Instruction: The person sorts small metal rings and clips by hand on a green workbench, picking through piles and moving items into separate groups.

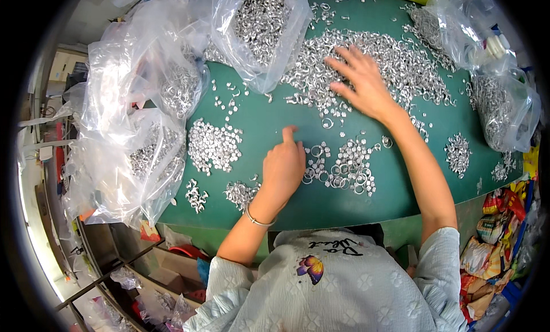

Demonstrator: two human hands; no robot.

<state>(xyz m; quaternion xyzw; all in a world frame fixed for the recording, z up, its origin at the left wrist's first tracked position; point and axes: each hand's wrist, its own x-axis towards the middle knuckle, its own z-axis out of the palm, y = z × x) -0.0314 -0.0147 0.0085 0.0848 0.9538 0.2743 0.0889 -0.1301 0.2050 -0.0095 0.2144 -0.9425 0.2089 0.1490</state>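
My right hand (362,84) lies with fingers spread over the near side of a broad heap of small silvery metal pieces (401,59), some of them ring-shaped. Nothing shows gripped in it. Nearer to me and to the left, my left hand (285,163) is low over the green tabletop (252,122). Its index finger stretches forward, apart from the thumb, while the other fingers are curled and partly hidden. Right beside it lies a loose group of rings and small pieces (352,163). On its left are a cluster of small flower-like pieces (215,145) and a little pile of metal parts (239,194).
Clear plastic bags of metal parts stand at the left (137,102), at the back (260,34) and at the right (498,111). Small piles (458,154) dot the right side. Below the table's left edge is a divided drawer (166,269); colourful packets (492,229) sit at right.
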